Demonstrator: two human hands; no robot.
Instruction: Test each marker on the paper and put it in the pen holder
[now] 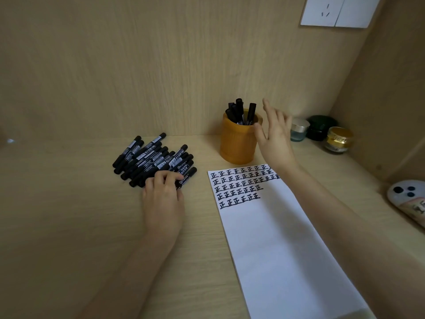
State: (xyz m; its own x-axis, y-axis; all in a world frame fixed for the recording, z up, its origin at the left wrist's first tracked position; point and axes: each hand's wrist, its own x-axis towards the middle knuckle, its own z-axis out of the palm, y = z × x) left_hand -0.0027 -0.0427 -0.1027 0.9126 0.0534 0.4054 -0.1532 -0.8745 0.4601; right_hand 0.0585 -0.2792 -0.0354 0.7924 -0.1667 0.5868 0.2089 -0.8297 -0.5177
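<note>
2 grips mid-task over a pale wooden tabletop (69, 203). First the left grip (163, 196), curled onto 1 black marker (187, 174) at the near-right edge of the loose pile (149, 157), pinching its barrel, not yet lifted clear by the look of it. Then the right grip (274, 139), released and empty, fingers spread, upright just beside the rim of the amber pen holder (238, 146). Standing in that holder, a handful of capped markers (241, 111), judged tested and filed. Right of the pile, white paper (276, 249) carrying 5 rows of inked test characters at its far end, most of the sheet blank. Judged well short of finished: far more markers lying in the pile than standing in the holder, each to be uncapped, tried and dropped in. At the back corner, 3 small jars (322, 128).
</note>
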